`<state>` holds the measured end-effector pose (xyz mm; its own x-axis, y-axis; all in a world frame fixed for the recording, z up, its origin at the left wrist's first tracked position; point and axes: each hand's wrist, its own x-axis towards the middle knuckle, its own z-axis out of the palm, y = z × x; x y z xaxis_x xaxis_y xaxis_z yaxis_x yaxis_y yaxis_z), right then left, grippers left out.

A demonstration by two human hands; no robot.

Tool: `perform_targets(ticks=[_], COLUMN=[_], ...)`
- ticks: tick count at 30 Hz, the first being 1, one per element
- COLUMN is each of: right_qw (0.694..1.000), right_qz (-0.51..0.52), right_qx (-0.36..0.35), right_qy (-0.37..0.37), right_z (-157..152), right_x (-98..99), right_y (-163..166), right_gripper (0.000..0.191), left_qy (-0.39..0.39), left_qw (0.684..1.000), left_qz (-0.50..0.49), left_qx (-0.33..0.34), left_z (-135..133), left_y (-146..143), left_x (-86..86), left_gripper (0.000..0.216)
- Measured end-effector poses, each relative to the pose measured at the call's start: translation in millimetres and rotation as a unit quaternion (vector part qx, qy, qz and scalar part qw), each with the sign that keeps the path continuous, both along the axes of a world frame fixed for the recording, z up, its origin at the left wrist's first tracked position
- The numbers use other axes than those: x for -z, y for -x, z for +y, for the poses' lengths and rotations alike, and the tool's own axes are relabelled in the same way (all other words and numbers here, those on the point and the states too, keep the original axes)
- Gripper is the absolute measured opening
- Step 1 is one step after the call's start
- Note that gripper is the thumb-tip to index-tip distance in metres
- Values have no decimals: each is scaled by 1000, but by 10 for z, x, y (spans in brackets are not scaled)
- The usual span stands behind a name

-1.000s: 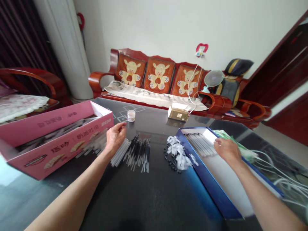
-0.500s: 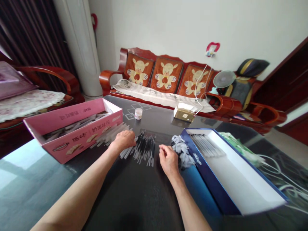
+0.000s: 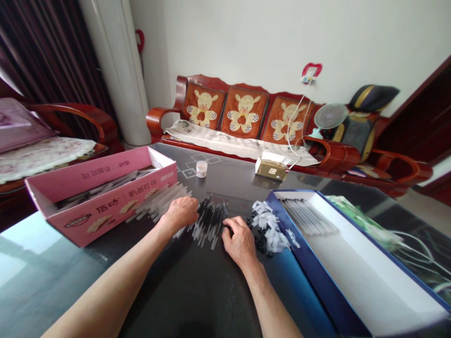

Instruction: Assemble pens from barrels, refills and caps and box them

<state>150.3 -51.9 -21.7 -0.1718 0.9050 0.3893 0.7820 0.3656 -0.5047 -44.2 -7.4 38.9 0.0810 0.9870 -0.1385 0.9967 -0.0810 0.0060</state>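
A spread pile of thin sticks (image 3: 207, 223), dark at the far end and translucent whitish at the near end, lies on the dark table between my hands. My left hand (image 3: 181, 212) rests over its left side, back of the hand up, its fingertips hidden beneath. Beyond that hand lie more whitish translucent tubes (image 3: 155, 205) by the pink box. My right hand (image 3: 240, 240) is at the pile's right edge, thumb and forefinger bent close together; what they hold, if anything, is too small to make out. Small whitish and black pieces (image 3: 269, 227) are heaped right of it.
The pink box (image 3: 116, 206) at left contains similar sticks. A blue box (image 3: 303, 263) with white inside holds a row of sticks (image 3: 308, 216) at right. A small round tub (image 3: 201, 169) and tissue box (image 3: 271, 168) stand farther back. Green packaging (image 3: 362, 220) and white cables lie at right.
My right hand has moved left, up to the edge of the stick pile. My left hand stays over the sticks, with little movement. The view has shifted slightly.
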Motion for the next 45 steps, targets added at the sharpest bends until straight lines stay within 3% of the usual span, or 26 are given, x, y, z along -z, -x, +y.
perform_targets(ticks=[6,23,26,28,30,33,38,41,45], right_qw=[1000,998,996,994,991,981,948,906,832], right_qz=[0,25,52,81,108,166,304,412,543], right_qx=[27,58,67,67,71,90,99,80,59], right_qy=[-6,-10,-16,-22,-30,-35,-8,58,94], right_z=[18,72,88,102,121,152,184,190,213], right_x=[25,101,114,125,134,140,115,94,92], right_y=[28,32,27,19,5,-33,-94,-94,-82], right_gripper=[16,26,27,25,24,25,30,30,33], left_qy=[-14,-26,-59,-64,-33,52,130,155,143], left_qw=[1000,1000,997,986,959,879,761,685,582], left_qz=[20,3,-57,-151,-277,-469,-635,-711,-795], left_qx=[5,-9,-4,19,50,73,13,-36,-95], left_z=[-50,13,53,81,100,105,100,116,150], left_y=[-75,-19,-30,-50,-79,-130,-203,-223,-235], left_x=[-10,5,21,55,107,198,294,318,318], left_gripper=[32,32,36,39,41,42,56,68,45])
